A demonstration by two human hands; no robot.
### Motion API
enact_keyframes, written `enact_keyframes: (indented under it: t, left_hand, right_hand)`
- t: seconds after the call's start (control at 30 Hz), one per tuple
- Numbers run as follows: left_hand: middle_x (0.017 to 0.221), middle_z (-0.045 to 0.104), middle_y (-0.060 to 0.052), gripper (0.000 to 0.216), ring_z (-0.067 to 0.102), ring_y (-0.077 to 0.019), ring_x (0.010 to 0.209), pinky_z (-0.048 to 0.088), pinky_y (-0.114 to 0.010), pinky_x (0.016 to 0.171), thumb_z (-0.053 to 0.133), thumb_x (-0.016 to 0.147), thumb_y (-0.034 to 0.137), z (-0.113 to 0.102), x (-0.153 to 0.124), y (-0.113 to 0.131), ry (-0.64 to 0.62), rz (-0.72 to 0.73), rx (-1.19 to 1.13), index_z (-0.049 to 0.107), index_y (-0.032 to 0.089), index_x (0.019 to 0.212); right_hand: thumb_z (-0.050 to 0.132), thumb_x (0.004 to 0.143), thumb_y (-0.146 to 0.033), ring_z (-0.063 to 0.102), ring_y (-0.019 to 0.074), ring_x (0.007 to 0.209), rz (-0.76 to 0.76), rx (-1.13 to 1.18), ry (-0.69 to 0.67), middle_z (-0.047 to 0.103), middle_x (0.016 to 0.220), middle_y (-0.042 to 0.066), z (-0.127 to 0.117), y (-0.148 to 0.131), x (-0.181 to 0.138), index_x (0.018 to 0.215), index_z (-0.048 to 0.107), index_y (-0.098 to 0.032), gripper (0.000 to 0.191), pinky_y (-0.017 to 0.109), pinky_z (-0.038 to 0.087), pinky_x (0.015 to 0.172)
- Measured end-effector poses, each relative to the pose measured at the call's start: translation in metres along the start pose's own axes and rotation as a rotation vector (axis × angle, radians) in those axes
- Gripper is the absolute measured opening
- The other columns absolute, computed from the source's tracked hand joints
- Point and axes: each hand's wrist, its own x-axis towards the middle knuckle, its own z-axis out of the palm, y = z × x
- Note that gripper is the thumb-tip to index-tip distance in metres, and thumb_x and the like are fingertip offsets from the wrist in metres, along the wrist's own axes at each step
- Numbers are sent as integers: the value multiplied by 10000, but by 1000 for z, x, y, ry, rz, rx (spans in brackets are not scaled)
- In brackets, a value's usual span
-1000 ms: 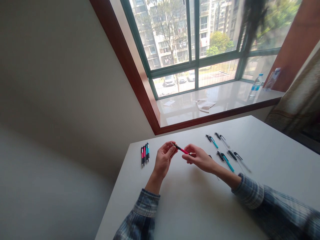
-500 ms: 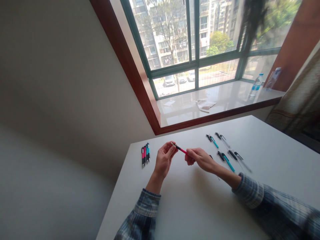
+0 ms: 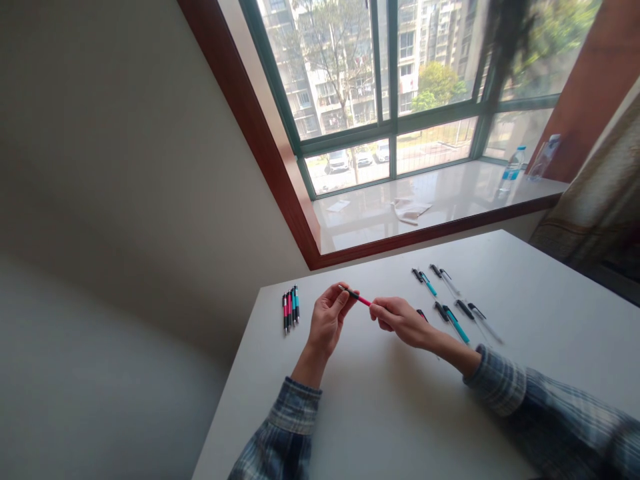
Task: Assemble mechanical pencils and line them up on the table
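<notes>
Between my hands, above the table, is a pink and black pen (image 3: 363, 301), tilted with its black grip and tip toward the upper left. My left hand (image 3: 327, 319) pinches the black part between thumb and fingers. The pink end sits in the closed fingers of my right hand (image 3: 400, 320). Several assembled pens (image 3: 290, 309), pink and teal with black grips, lie side by side to the left. Right of my right hand lie separated pen parts: a teal barrel (image 3: 457, 325), black grip pieces (image 3: 465, 309) and clear refills or tubes. My right hand partly hides another pink and black piece (image 3: 423, 315).
The white table (image 3: 380, 413) stands against a wall and a window sill (image 3: 360, 227) with a brown wooden edge. A crumpled cloth (image 3: 411, 211) and two plastic bottles (image 3: 513, 165) are on the sill. A curtain (image 3: 575, 213) hangs at the right.
My right hand's fingers have shifted slightly on the pink end, and the pen has moved a little to the left. My left hand keeps its pinch.
</notes>
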Motion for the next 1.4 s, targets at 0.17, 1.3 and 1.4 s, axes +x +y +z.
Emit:
enact_keyframes:
  t: [0.17,1.3,1.4]
  left_hand:
    - [962,666,-19,245,683,-144,951,519,-324,1033,853,761,264,-1,-1,3,-44,-11,-16,720,161,940]
    - [855,759,-17,186,741,-111,833,586,-240,895,803,795,158,-3,-3,-11,107,-250,-367,720,162,962]
    - [858,745,-8,225,730,-111,828,576,-249,897,829,757,184,-4,-1,-9,84,-215,-272,708,174,947]
  right_hand:
    - [549,921,-630,324,102,500,64,250,-136,413,517,-56,-3,4,3,781,618,-171,485,265,242,525]
    - [697,890,-562,673,162,824,-67,779,66,736,811,53,-23,-3,7,958,755,-186,386,310,501,850]
    - [719,859,-582,660,165,806,-23,808,147,729,794,50,-25,-7,8,1000,757,-184,424,303,498,816]
